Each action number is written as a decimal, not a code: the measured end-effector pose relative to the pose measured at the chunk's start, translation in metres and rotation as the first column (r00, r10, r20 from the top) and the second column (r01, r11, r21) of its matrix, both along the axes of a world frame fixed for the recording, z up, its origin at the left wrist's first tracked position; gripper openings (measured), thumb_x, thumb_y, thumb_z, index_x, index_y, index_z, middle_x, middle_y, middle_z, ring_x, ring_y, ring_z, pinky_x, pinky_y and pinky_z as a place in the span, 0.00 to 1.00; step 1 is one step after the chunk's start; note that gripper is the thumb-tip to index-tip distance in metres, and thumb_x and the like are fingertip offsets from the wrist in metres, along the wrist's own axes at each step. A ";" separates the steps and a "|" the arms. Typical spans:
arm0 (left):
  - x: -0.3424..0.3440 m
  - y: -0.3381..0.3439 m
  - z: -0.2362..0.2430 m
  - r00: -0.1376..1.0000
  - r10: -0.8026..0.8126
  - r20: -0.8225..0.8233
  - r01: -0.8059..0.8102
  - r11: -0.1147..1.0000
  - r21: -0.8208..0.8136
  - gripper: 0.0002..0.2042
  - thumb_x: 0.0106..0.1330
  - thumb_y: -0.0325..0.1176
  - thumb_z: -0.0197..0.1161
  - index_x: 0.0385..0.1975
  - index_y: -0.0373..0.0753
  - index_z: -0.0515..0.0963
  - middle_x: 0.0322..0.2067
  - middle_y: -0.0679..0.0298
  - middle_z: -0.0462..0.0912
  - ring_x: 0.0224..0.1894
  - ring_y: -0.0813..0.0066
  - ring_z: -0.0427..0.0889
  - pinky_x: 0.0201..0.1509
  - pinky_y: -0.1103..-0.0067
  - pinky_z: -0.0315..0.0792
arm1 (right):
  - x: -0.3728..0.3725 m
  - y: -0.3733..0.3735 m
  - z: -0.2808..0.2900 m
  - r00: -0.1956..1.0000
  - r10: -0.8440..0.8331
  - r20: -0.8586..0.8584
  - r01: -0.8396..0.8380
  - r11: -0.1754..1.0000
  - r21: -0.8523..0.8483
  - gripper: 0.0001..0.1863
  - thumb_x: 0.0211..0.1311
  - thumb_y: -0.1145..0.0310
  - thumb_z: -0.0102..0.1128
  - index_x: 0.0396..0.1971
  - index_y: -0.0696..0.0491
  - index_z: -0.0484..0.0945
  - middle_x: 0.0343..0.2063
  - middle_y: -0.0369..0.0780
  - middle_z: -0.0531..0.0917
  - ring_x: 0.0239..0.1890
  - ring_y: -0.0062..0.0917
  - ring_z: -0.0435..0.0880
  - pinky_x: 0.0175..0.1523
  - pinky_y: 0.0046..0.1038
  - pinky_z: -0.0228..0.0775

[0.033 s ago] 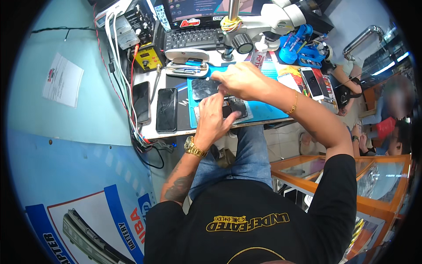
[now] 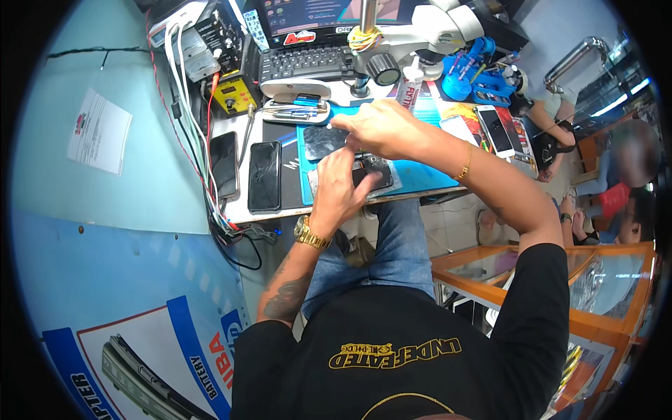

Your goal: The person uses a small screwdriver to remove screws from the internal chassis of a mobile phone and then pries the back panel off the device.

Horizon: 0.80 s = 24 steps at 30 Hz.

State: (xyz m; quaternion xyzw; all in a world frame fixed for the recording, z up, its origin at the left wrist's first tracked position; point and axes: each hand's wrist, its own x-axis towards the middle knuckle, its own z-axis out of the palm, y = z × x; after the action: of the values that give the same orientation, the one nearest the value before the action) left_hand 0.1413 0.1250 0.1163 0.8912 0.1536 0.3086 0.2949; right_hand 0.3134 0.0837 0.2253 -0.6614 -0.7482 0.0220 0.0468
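An opened-up phone (image 2: 379, 175) with dark insides lies on the blue work mat (image 2: 428, 180), partly hidden under my hands. My left hand (image 2: 340, 183) rests over its left part, fingers stretched forward and the thumb spread out across the phone. From the right my right hand (image 2: 381, 129) reaches in, its fingers closed in a pinch at my left fingertips. What it pinches, if anything, is hidden. A dark phone screen (image 2: 324, 143) lies on the mat just beyond my left hand.
Left of the mat lie two dark phones (image 2: 264, 175) (image 2: 225, 164). Behind are a case of tools (image 2: 297, 112), a keyboard (image 2: 304, 63) and a microscope stand (image 2: 381, 68). Farther right stand a white bottle (image 2: 410, 89), a blue tool holder (image 2: 483, 84) and a white phone (image 2: 495, 131). Other people are at right.
My left thumb has shifted slightly toward the fingers over the opened phone. The right hand keeps its pinch in nearly the same place, and the whole view has shifted a little.
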 end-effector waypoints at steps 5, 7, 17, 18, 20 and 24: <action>0.015 0.002 -0.008 0.991 0.016 0.137 0.013 0.978 -0.207 0.31 0.63 0.32 0.72 0.67 0.35 0.70 0.50 0.48 0.84 0.51 0.50 0.83 0.56 0.64 0.75 | 0.016 -0.004 -0.009 0.955 0.230 -0.188 -0.198 0.964 0.177 0.29 0.65 0.66 0.66 0.67 0.41 0.72 0.32 0.44 0.87 0.40 0.43 0.87 0.44 0.45 0.78; 0.017 0.007 -0.009 0.984 0.004 0.179 0.039 0.970 -0.239 0.27 0.66 0.31 0.70 0.65 0.34 0.73 0.50 0.48 0.84 0.50 0.52 0.85 0.54 0.66 0.76 | 0.014 -0.007 0.001 0.964 0.178 -0.196 -0.157 0.981 0.118 0.29 0.66 0.65 0.65 0.67 0.42 0.72 0.37 0.46 0.87 0.42 0.44 0.87 0.46 0.45 0.78; 0.034 0.019 -0.010 0.961 0.165 0.221 -0.103 0.958 -0.268 0.11 0.63 0.31 0.74 0.38 0.30 0.85 0.32 0.56 0.87 0.31 0.68 0.84 0.39 0.74 0.76 | 0.005 -0.004 0.016 0.998 -0.063 -0.024 0.058 0.983 -0.177 0.28 0.68 0.65 0.62 0.68 0.43 0.72 0.41 0.48 0.86 0.44 0.46 0.86 0.47 0.46 0.78; 0.034 0.018 -0.008 0.963 0.153 0.221 -0.094 0.961 -0.259 0.11 0.63 0.31 0.74 0.38 0.30 0.85 0.32 0.56 0.87 0.31 0.68 0.84 0.39 0.74 0.76 | 0.001 -0.001 0.020 0.994 -0.104 0.029 0.108 0.964 -0.241 0.29 0.67 0.66 0.62 0.68 0.43 0.71 0.43 0.46 0.86 0.46 0.45 0.86 0.48 0.45 0.78; 0.032 0.013 -0.002 0.965 0.186 0.186 -0.159 0.976 -0.152 0.18 0.57 0.34 0.79 0.43 0.33 0.83 0.36 0.57 0.85 0.38 0.64 0.83 0.44 0.70 0.75 | 0.013 -0.004 -0.002 0.994 0.008 -0.106 -0.012 0.999 -0.040 0.26 0.67 0.66 0.62 0.66 0.44 0.73 0.39 0.45 0.87 0.45 0.44 0.87 0.47 0.45 0.78; 0.014 0.010 0.005 0.989 0.141 0.035 -0.143 0.987 0.076 0.27 0.51 0.38 0.82 0.50 0.38 0.79 0.39 0.59 0.81 0.46 0.58 0.79 0.52 0.65 0.72 | 0.028 -0.006 -0.007 0.979 0.112 -0.169 -0.103 0.993 0.062 0.23 0.66 0.67 0.63 0.61 0.45 0.77 0.36 0.44 0.87 0.44 0.45 0.87 0.47 0.46 0.78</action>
State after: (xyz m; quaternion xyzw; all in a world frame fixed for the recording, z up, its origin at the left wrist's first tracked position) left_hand 0.1550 0.1353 0.1214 0.8843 0.2000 0.3476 0.2391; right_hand 0.3410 0.0772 0.2178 -0.6142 -0.7764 0.0616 0.1275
